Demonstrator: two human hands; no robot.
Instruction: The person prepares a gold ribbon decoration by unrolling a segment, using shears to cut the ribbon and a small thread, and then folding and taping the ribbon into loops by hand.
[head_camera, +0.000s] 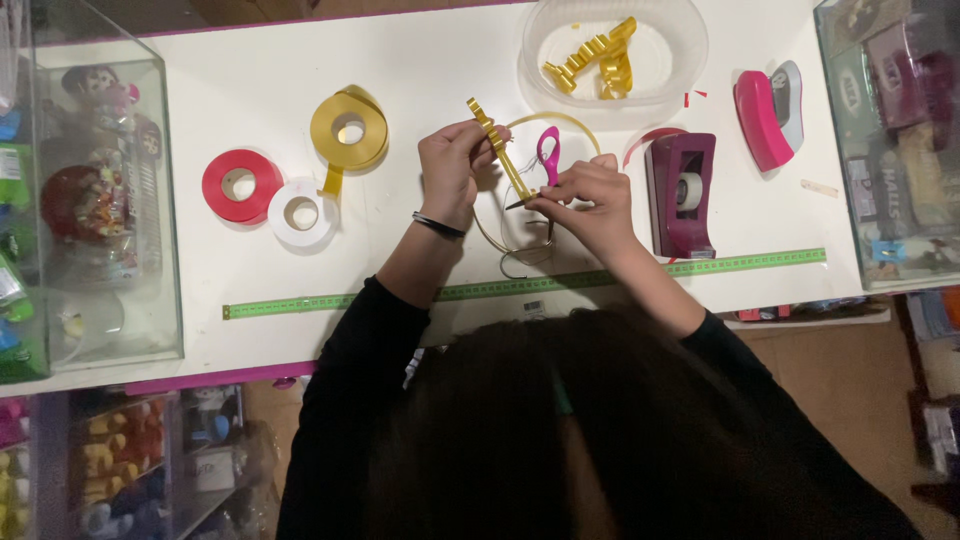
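Left hand (455, 165): we pinch the folded end of the gold ribbon strip (497, 140), just behind the green tape measure (520, 287).
Right hand (590, 195): clenched on the pink-handled scissors (545, 160), blade against the strip.
Done: curled gold pieces (595, 62) already lie in the clear tub (690, 45), well behind the measure.
Left: a loose gold loop (520, 240) trails uncurled.

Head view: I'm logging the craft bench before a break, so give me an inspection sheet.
Surface: white table, green measuring tape along its front edge.
Job's things: gold ribbon strip; pink-handled scissors.
Clutter: red, white and gold rolls; tape dispenser; tub of gold curls; pink stapler.
Grippers: left hand pinches ribbon; right hand grips scissors.
Cables: nothing seen.
Surroundings: clear bins at both sides.
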